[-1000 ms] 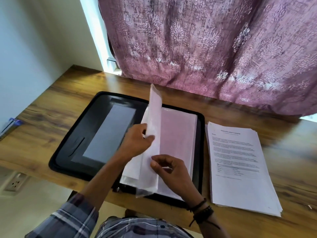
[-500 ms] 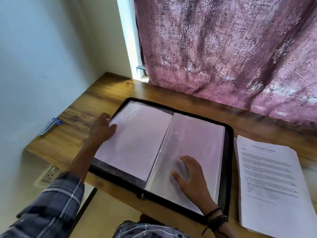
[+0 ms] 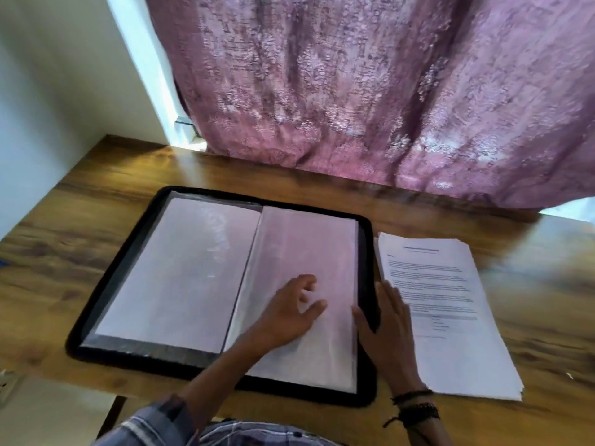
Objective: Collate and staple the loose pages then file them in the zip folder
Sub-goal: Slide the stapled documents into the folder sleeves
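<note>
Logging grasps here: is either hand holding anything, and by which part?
Nothing is held. The left hand rests on the right-hand sleeve of the zip folder; the right hand lies flat across its right edge.

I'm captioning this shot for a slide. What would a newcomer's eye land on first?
The open black zip folder lies flat on the wooden desk. The left hand rests on its right-hand sleeve; the right hand touches the printed stack beside it. A pink patterned curtain hangs behind.
</note>
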`<action>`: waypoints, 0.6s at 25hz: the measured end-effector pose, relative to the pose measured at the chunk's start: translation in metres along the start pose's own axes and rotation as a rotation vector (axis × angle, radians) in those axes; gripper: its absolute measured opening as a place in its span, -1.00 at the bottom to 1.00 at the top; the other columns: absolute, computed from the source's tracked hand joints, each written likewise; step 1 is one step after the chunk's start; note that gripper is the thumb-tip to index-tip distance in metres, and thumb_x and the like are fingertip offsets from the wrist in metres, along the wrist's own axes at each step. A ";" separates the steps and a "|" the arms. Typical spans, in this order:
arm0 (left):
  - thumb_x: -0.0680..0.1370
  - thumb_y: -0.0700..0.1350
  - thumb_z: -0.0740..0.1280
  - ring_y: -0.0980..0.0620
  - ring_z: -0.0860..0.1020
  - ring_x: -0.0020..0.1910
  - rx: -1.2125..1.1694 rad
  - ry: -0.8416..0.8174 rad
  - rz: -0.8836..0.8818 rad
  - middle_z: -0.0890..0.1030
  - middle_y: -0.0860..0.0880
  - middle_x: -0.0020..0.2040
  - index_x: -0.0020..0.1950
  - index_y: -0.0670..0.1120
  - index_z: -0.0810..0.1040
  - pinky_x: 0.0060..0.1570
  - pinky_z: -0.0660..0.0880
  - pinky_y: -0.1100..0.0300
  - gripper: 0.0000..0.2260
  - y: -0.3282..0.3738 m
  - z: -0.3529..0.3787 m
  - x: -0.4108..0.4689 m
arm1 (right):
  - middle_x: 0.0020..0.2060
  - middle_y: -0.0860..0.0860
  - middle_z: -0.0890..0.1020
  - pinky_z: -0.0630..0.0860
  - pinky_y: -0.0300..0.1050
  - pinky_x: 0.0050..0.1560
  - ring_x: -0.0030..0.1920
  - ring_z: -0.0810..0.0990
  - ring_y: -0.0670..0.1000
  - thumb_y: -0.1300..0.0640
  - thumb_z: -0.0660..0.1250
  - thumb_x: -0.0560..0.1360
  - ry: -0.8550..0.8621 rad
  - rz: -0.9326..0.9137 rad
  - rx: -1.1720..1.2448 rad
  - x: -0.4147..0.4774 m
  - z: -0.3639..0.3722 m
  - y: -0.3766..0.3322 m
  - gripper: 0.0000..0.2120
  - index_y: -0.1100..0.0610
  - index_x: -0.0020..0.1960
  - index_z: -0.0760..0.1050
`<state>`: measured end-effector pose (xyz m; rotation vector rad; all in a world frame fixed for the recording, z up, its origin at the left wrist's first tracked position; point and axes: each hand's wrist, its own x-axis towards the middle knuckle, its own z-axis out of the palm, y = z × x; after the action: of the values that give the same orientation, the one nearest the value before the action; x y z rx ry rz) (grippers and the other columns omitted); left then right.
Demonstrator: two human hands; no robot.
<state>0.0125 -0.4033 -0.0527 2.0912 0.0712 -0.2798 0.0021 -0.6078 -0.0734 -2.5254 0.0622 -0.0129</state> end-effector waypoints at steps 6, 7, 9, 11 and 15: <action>0.54 0.05 0.38 0.05 0.56 0.17 -0.389 -0.297 -0.224 0.56 0.00 0.22 0.40 -0.07 0.37 0.20 0.53 0.14 -0.52 0.055 0.067 0.024 | 0.59 -0.02 0.06 -0.08 0.13 0.55 0.60 -0.03 0.02 -0.21 0.16 0.58 -0.037 0.277 -0.121 -0.010 -0.046 0.080 -0.33 -0.01 0.59 0.05; 0.54 0.05 0.38 0.06 0.56 0.14 -0.430 -0.280 -0.266 0.57 0.01 0.17 0.41 -0.10 0.35 0.19 0.54 0.13 -0.50 0.058 0.076 0.028 | 0.59 -0.02 0.06 -0.04 0.14 0.55 0.59 -0.01 0.02 -0.21 0.15 0.59 -0.056 0.256 -0.140 -0.012 -0.046 0.082 -0.35 -0.02 0.59 0.05; 0.53 0.06 0.40 0.06 0.60 0.05 -0.462 -0.206 -0.336 0.59 0.03 0.07 0.38 -0.13 0.36 0.15 0.57 0.10 -0.49 0.061 0.088 0.035 | 0.58 -0.04 0.10 0.05 0.12 0.53 0.59 0.06 0.02 -0.32 0.07 0.56 -0.053 0.189 -0.164 -0.014 -0.042 0.081 -0.33 -0.04 0.58 0.10; 0.48 0.06 0.44 0.01 0.65 0.00 -0.488 -0.145 -0.360 0.66 -0.02 0.05 0.25 -0.19 0.50 0.13 0.59 0.03 -0.54 0.058 0.094 0.043 | 0.56 -0.07 0.16 0.12 0.09 0.49 0.57 0.14 0.01 -0.48 -0.13 0.43 -0.049 0.145 -0.165 -0.014 -0.037 0.073 -0.17 -0.06 0.55 0.19; 0.53 -0.12 0.41 0.06 0.67 -0.07 -0.547 -0.034 -0.311 0.69 -0.05 0.07 0.12 -0.14 0.63 -0.05 0.59 0.25 -0.80 0.061 0.092 0.042 | 0.45 -0.06 0.41 0.25 -0.08 0.40 0.45 0.37 0.01 -0.44 0.06 0.49 -0.062 0.057 0.007 -0.012 -0.035 0.068 -0.29 -0.02 0.46 0.38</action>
<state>0.0483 -0.5159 -0.0557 1.5263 0.4092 -0.4292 -0.0139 -0.6824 -0.0840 -2.5140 0.1090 0.0876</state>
